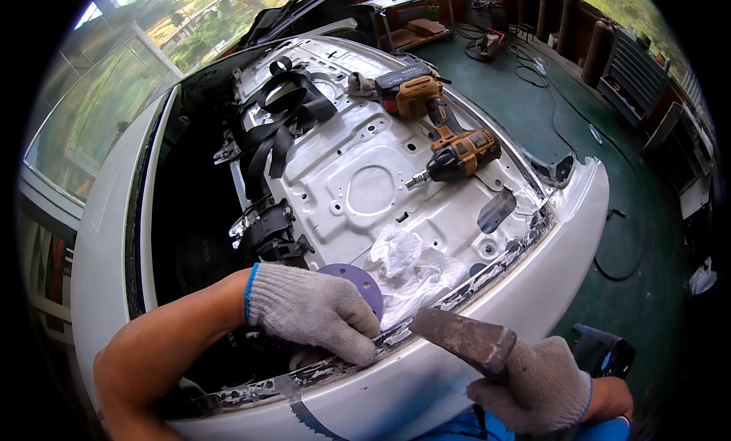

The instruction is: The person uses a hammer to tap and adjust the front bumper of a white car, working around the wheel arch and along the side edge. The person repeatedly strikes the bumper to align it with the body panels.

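My left hand (316, 311), in a knit work glove, is closed at the scraped edge of the car body's rear opening. Its fingertips curl down out of sight, so what they hold, if anything, is hidden. Beside its knuckles lies a purple sanding disc (356, 285). My right hand (537, 384), gloved too, is wrapped round a hammer with a worn brown head (464, 339); the handle is mostly hidden. The hammer head is over the pale painted panel (411, 376), just right of my left hand. A thin dark strip with a toothed edge (308, 414) lies across the panel.
White crumpled cloth (415, 270) lies inside the opening. A yellow-and-black cordless impact driver (457, 153) and a second power tool (415, 94) rest beyond it. Black belts (282, 129) lie at left. Cables (552, 94) cross the green floor at right.
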`<state>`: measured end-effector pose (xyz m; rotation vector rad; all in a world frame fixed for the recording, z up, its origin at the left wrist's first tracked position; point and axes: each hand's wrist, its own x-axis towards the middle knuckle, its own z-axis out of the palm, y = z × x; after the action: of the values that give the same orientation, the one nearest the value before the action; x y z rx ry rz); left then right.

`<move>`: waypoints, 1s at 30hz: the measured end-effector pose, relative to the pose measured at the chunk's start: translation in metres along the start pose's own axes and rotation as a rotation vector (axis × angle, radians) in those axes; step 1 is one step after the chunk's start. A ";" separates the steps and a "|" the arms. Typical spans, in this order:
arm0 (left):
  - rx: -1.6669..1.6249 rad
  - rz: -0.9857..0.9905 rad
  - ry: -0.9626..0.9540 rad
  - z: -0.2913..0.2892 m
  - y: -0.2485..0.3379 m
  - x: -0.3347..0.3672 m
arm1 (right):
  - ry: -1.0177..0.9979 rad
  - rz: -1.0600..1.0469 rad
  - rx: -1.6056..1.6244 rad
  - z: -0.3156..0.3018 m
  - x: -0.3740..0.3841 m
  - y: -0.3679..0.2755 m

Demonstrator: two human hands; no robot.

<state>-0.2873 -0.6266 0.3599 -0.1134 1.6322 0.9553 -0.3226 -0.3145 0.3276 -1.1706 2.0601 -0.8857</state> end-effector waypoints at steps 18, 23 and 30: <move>-0.084 -0.110 -0.024 0.000 0.013 -0.002 | 0.165 -0.074 0.013 0.000 -0.004 0.020; -0.066 -0.077 -0.047 -0.004 0.007 0.000 | 0.090 0.090 -0.085 -0.004 -0.004 0.021; -0.060 -0.073 -0.056 -0.004 0.006 0.003 | 0.095 0.111 -0.119 -0.002 -0.004 0.028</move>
<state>-0.2948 -0.6237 0.3602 -0.1845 1.5386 0.9438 -0.3361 -0.2992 0.3073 -1.0814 2.2584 -0.7892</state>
